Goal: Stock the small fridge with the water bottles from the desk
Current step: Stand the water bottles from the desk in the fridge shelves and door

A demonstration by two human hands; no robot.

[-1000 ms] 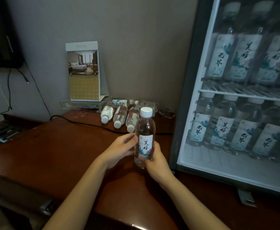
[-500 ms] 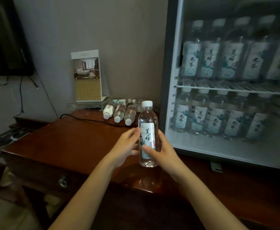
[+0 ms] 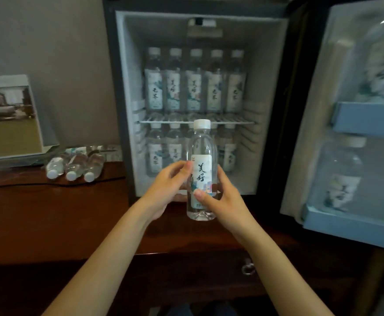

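Note:
A clear water bottle (image 3: pixel 202 156) with a white cap and a pale label stands upright in the air in front of the open small fridge (image 3: pixel 127 87). My left hand (image 3: pixel 167 188) holds its left side with curled fingers. My right hand (image 3: pixel 220 199) grips its lower right side, thumb across the label. Inside the fridge, several bottles stand in a row on the wire shelf (image 3: pixel 239 122) and several more below it. Three bottles (image 3: pixel 72 166) lie on their sides on the wooden desk (image 3: pixel 49 213), left of the fridge.
The fridge door (image 3: pixel 355 201) hangs open at the right, with bottles in its pockets. A standing calendar card (image 3: pixel 11 117) leans against the wall at the left, with crumpled plastic wrap (image 3: pixel 109 151) beside it. A black cable (image 3: pixel 27 184) runs across the desk.
The view has swung right, so the fridge interior now faces me. The bottle, held by both hands, has moved from beside the fridge to in front of its opening.

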